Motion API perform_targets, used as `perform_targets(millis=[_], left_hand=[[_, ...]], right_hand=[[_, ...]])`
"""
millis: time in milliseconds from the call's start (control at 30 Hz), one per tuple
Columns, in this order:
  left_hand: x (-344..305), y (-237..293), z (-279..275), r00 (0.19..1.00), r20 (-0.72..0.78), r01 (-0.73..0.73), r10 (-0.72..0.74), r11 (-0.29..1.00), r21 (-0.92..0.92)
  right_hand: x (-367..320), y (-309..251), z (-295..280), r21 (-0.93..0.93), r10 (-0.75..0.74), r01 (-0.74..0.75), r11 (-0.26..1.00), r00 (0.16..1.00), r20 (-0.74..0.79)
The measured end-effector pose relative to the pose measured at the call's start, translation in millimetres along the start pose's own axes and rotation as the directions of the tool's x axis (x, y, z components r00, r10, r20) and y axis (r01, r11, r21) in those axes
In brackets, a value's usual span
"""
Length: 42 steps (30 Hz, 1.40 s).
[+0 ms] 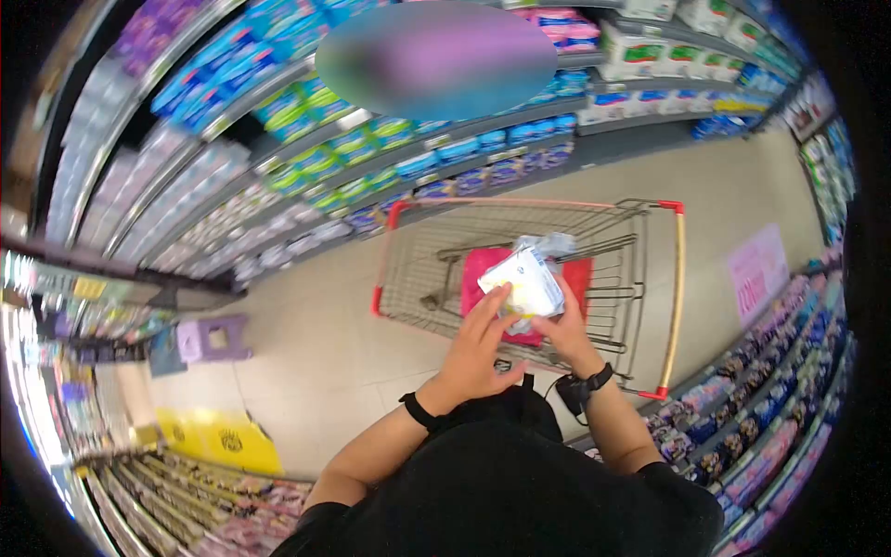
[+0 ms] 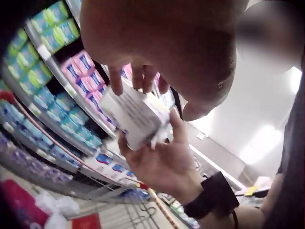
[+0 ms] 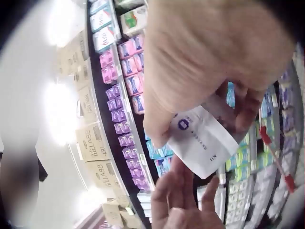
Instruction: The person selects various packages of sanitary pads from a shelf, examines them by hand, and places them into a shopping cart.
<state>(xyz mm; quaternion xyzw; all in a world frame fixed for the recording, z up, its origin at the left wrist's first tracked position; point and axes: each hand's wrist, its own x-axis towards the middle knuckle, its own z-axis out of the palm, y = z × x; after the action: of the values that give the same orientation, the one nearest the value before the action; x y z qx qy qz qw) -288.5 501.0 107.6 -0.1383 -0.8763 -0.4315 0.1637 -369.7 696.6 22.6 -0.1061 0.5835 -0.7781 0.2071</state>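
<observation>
A small white soft pack (image 1: 524, 278) with a yellow patch and blue marks is held up over the shopping cart. My right hand (image 1: 569, 336) grips its right side, thumb and fingers on opposite faces in the right wrist view. Printed text and a round purple emblem show on the white pack (image 3: 202, 140) there. From the left, my left hand (image 1: 469, 357) reaches to the pack with fingers extended, its fingertips at the near edge. In the left wrist view, those fingers (image 2: 138, 78) overlap the top of the pack, while my right hand (image 2: 162, 167) supports it below.
Below the hands, the wire cart (image 1: 650, 251) carries a pink item (image 1: 478, 269), a red item (image 1: 577, 278) and a crumpled clear plastic bag (image 1: 557, 243). Shelves of packaged goods (image 1: 353, 144) line the aisle ahead. A purple stool (image 1: 212, 341) stands to the left.
</observation>
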Motion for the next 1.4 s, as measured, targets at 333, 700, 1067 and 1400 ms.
perform_targets(millis=[333,700,1067,1400], left_hand=[[-147.1,-24.4,-120.8,0.829,-0.229,0.424,-0.511,0.840,-0.340],[-230.6,-84.9,-253.0,0.832,-0.087,0.468,-0.549,0.777,-0.421],[-394.0,-148.4,-421.7,0.566,-0.556,0.261,-0.609,0.772,-0.579],[-500.4,-158.9,-469.4,0.096,-0.761,0.069,-0.641,0.767,-0.637]], right_hand=[[-11.5,33.5,111.9,0.344,0.202,-0.347,0.872,0.898,0.392],[22.5,58.7,303.7,0.323,0.239,-0.504,0.801,0.764,0.599],[30.7,86.8,609.6,-0.185,0.005,0.363,0.913,0.443,0.897],[27.0,178.1,759.2,-0.269,0.293,-0.135,0.954,0.224,0.929]])
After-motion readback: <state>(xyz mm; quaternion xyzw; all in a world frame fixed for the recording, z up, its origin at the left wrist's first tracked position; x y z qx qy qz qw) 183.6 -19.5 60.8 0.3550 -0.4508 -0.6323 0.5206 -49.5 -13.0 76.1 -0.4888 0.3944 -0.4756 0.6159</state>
